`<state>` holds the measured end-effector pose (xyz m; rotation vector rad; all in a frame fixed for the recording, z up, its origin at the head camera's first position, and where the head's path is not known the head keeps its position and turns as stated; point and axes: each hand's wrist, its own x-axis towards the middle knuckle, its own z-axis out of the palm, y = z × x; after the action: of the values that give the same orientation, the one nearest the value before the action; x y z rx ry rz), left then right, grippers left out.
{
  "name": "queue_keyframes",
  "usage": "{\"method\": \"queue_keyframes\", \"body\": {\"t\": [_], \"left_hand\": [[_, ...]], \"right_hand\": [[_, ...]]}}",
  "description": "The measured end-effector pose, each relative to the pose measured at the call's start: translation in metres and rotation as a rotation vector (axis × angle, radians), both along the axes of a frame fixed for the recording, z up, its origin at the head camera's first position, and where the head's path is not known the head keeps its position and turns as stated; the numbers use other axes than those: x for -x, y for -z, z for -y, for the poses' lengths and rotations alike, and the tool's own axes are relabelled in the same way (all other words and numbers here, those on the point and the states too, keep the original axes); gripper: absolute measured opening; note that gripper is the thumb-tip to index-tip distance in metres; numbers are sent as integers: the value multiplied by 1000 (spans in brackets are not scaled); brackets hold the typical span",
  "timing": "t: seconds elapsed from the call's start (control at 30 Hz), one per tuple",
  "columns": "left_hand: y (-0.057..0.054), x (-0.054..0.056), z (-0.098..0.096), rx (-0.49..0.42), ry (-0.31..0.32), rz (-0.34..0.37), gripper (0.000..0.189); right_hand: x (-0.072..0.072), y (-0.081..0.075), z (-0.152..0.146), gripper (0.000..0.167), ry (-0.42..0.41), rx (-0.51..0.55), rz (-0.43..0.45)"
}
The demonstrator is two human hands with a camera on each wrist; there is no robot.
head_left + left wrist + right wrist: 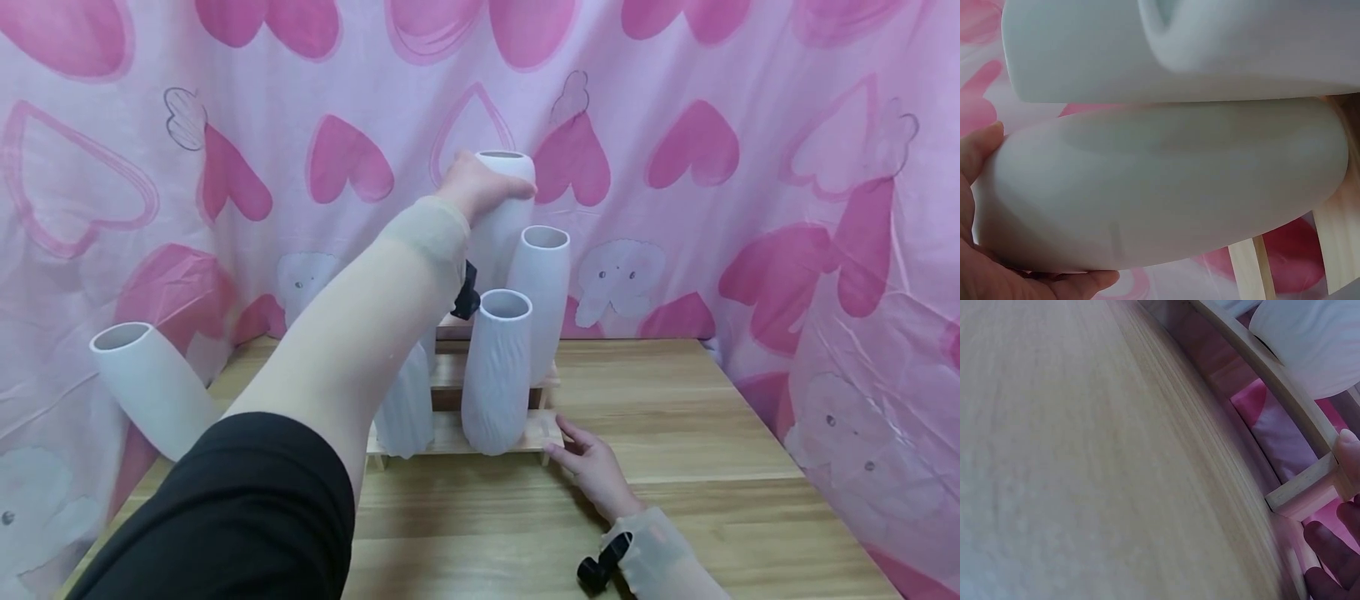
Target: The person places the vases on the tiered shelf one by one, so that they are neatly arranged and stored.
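Nothing readable: no letters, brand, number or label can be made out on the vases (497, 379), the wooden stand (447, 435), the tabletop (675, 417), or the curtain (420, 92) behind the tabletop's far edge.

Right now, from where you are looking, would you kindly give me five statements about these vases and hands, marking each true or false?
1. The left hand grips the back vase near its rim. True.
2. The right hand holds a vase. False: it touches the right end of the lowest step of the wooden stand.
3. The far-left vase is apart from the stand. True.
4. The front vase has its opening facing down. False: its opening faces up.
5. The backdrop is plain blue. False: it is pink with hearts and cartoon figures.
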<state>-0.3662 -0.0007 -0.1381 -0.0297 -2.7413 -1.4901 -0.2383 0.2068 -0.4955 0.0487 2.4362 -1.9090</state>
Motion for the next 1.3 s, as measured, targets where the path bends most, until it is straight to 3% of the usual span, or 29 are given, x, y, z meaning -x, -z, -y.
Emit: {"method": "queue_keyframes", "body": {"t": [0.53,0.73,1.0,1.3], "left_hand": [[-2,-5,1,26,-1,60,97],[-7,-4,5,67,26,93,104],[-10,-2,10,28,77,131,102],[-15,-8,18,25,134,205,104]], "right_hand": [[-1,-2,1,66,-7,8,-21],[0,-2,0,68,-9,7,2],[0,-3,0,69,-10,19,21],[0,-5,-2,67,-16,18,12]]}}
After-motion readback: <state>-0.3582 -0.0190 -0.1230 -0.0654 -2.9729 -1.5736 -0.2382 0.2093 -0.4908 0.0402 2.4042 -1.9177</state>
